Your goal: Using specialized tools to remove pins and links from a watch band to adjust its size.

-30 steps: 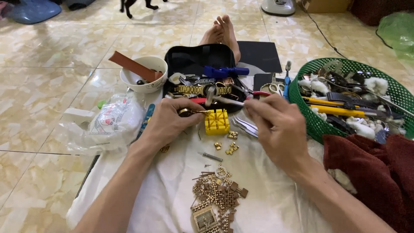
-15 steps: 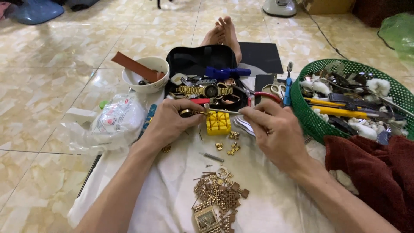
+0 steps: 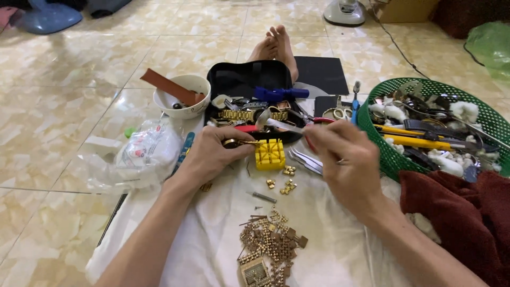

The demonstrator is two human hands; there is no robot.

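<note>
Left hand (image 3: 210, 154) pinches a gold band (image 3: 240, 142) on a yellow block (image 3: 270, 154); right hand (image 3: 342, 159), at 3 o'clock, grips a small hammer (image 3: 273, 123).

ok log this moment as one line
left hand: holds gold bracelet on yellow block | right hand: small hammer raised above

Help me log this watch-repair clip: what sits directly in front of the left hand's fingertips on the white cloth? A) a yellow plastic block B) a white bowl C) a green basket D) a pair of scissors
A: the left hand pinches a gold-coloured piece against the yellow plastic block on the white cloth; the green basket lies beyond the right hand.
</note>
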